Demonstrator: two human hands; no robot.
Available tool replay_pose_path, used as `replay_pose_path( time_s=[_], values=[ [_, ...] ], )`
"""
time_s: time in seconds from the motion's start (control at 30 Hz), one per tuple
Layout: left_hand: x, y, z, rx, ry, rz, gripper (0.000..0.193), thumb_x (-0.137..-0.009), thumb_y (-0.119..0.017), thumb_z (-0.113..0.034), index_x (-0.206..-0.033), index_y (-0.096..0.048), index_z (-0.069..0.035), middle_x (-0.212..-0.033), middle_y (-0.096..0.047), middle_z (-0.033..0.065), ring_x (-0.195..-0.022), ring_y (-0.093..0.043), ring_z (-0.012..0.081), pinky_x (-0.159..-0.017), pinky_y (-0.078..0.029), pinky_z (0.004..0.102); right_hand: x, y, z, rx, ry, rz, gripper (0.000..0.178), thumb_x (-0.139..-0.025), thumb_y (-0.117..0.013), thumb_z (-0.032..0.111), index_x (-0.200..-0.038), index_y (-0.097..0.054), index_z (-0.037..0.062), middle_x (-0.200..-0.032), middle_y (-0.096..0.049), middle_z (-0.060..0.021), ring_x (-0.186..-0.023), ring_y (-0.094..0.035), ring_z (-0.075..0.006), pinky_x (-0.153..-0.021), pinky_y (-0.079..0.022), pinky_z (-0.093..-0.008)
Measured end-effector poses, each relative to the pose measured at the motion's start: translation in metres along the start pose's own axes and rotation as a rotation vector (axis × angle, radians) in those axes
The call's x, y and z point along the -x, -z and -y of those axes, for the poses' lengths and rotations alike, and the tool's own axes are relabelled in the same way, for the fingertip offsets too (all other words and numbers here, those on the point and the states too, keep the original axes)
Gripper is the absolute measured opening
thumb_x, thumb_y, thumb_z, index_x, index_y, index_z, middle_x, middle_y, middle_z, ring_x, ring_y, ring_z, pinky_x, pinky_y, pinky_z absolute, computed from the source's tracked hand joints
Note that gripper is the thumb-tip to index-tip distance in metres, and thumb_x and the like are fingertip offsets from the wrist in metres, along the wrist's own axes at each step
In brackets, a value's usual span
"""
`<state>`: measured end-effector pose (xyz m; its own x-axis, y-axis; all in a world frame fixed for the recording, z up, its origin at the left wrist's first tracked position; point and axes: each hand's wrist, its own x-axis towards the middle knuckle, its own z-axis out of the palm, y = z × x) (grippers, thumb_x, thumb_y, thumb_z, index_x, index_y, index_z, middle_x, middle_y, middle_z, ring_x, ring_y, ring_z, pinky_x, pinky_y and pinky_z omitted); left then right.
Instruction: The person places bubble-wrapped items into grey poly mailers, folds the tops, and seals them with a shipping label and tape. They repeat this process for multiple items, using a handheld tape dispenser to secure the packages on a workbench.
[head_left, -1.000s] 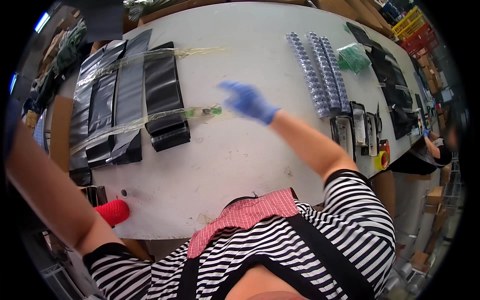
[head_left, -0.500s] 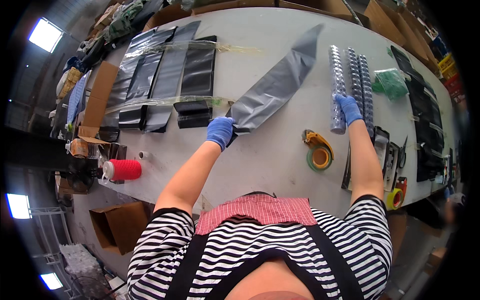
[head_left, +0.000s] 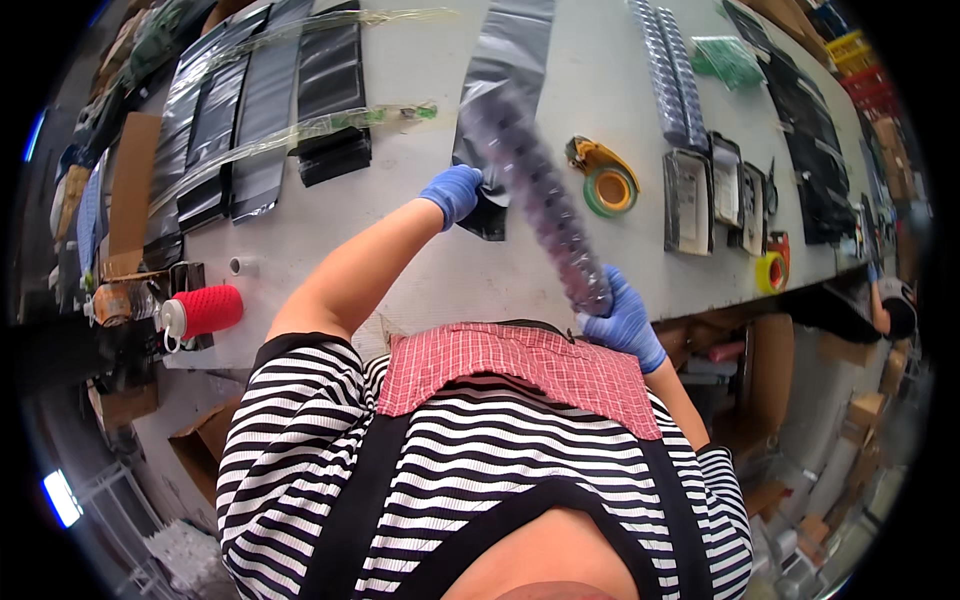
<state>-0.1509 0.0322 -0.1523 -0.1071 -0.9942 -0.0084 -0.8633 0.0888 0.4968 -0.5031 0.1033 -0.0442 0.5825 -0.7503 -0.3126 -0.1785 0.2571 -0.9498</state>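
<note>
My left hand (head_left: 455,195) is closed on the near end of a long grey plastic bag (head_left: 513,40), whose black inner side shows there. My right hand (head_left: 627,320) grips the near end of a bubble-wrapped roll (head_left: 545,195), close to my apron. The roll slants up to the left, smeared by motion, and its far end lies over the bag near its mouth. Whether that end is inside the bag or above it, I cannot tell. Two more bubble-wrapped rolls (head_left: 672,85) lie side by side at the far right.
Stacked grey and black bags (head_left: 330,80) lie at left under clear tape strips. Right of the bag sits a yellow tape dispenser (head_left: 600,175). Black-edged trays (head_left: 690,200), a tape roll (head_left: 770,272) and a green packet (head_left: 730,62) are farther right. A red bottle (head_left: 208,310) stands at left.
My right hand has taken one roll from the group of rolls and brought it left and toward me, over the bag. The bag now points more straight away from me. The view has shifted.
</note>
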Motion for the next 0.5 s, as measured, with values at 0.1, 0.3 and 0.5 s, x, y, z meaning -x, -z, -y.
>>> replay_pose_path(
  time_s=[0.1, 0.3, 0.5],
  values=[
    [-0.002, -0.013, 0.002, -0.007, -0.354, -0.292, 0.017, -0.082, -0.064, -0.022, -0.088, -0.072, -0.007, -0.087, -0.07, 0.0148, -0.083, -0.067, 0.0337, -0.079, -0.053, 0.0407, 0.026, -0.015, -0.017, 0.253, -0.016, -0.016, 0.065, -0.072, -0.078, 0.011, -0.131, -0.05, 0.0029, -0.112, -0.064, -0.0088, -0.101, -0.059, -0.0157, -0.091, -0.05, -0.032],
    [-0.008, 0.012, 0.0, 0.301, 0.023, 0.391, 0.009, -0.082, -0.069, -0.015, -0.089, -0.073, -0.011, -0.091, -0.071, 0.0036, -0.078, -0.066, 0.0154, -0.071, -0.052, 0.0342, 0.055, -0.037, -0.094, 0.423, -0.069, -0.088, 0.069, -0.072, -0.079, 0.023, -0.132, -0.05, 0.0048, -0.114, -0.064, -0.019, -0.104, -0.064, -0.0315, -0.09, -0.051, -0.0378],
    [-0.018, -0.021, 0.02, 0.915, 0.42, 0.259, 0.013, -0.085, -0.069, -0.013, -0.093, -0.073, -0.003, -0.083, -0.072, 0.0066, -0.075, -0.065, 0.0152, -0.071, -0.053, 0.0303, 0.078, -0.055, -0.064, 0.778, -0.134, -0.237, 0.067, -0.073, -0.078, 0.026, -0.13, -0.05, 0.0046, -0.112, -0.064, -0.0233, -0.103, -0.063, -0.0388, -0.088, -0.052, -0.0409]
  ],
)
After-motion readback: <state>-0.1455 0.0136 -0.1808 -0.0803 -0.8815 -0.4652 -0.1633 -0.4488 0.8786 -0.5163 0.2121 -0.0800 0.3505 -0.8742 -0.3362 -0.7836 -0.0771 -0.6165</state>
